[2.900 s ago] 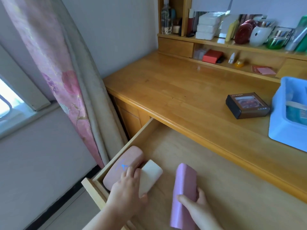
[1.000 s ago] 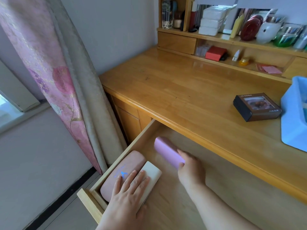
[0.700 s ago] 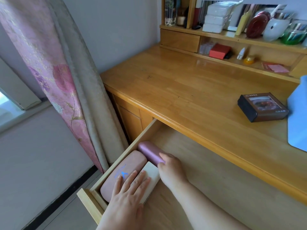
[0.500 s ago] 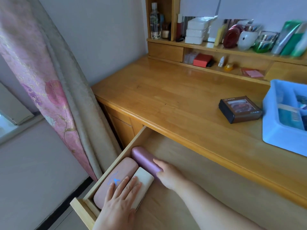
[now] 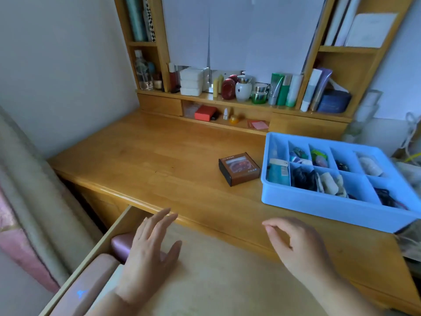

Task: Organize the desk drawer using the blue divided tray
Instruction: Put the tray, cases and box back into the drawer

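Both hands have lifted off the cases: my left hand (image 5: 148, 254) hovers flat-fingered above the mauve oblong case (image 5: 120, 246), my right hand (image 5: 293, 245) loosely curled and empty. Beyond it sits the blue divided plastic tray (image 5: 337, 206); lifted carelessly, I judge its contents spill.

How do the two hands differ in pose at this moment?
The left hand has straight, spread fingers, while the right hand has loosely curled fingers. The left hand is over the purple case at the left side of the drawer; the right hand is nearer the blue divided tray. Both hold nothing.
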### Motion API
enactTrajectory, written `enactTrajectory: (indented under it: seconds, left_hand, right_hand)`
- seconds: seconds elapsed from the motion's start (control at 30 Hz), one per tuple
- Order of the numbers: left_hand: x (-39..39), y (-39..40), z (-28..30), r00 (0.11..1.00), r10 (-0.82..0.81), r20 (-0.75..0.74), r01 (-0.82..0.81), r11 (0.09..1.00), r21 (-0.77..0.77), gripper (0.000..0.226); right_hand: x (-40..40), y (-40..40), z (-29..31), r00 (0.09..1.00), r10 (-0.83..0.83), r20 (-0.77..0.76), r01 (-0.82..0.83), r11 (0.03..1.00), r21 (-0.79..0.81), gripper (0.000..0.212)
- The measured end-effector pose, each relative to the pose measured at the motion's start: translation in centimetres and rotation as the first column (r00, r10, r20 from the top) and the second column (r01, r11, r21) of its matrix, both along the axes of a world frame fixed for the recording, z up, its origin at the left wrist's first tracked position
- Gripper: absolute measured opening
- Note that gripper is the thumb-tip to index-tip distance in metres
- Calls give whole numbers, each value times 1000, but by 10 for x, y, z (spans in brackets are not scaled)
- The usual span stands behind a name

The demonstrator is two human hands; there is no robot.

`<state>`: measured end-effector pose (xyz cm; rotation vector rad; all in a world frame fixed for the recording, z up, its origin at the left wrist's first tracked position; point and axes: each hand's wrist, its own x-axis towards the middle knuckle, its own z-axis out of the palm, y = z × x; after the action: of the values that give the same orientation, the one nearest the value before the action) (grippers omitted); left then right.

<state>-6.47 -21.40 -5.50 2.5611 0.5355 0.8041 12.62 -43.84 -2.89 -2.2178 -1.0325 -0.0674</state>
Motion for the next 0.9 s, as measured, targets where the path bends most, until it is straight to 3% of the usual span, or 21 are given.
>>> enactTrajectory:
  seconds: [0.13,0.27,0.4,0.57,0.67,0.77,0.83,0.9]
  left_hand:
    - [103,-1,17,984,-96,-149,90,995,-41,82]
    - [197,27,17,935,-39,-353,-21,986,-164,114]
    - [250,53,3,885,-135,-446,8,962,-274,121]
    - [250,45,-11,946,-39,-322,-21,983,-180,101]
    - [211,23,-13,966,8,-257,-52,985,-162,102]
    - [156,-10,-9,979,14,-205,-50,984,-173,100]
    - [118,-35,-5,990,14,-138,-45,973,-228,99]
    - [85,-60,-2,998,26,-51,-37,971,-237,96]
  right_hand:
    - [37,-31,-21,994,-68,-83,57,990,-133,18]
    - [46,-35,-33,985,-12,-173,-11,991,-132,19]
    - [53,-36,-39,979,-1,-201,-11,998,-60,14]
    - [54,-37,-40,971,16,-237,-26,999,-38,14]
    - [52,-36,-40,970,-4,-243,2,1000,-8,13]
    - [38,-26,-34,935,-41,-351,70,995,70,16]
    - [16,-11,-25,866,-17,-500,124,976,181,20]
    - [-12,6,-14,706,74,-704,181,942,281,34]
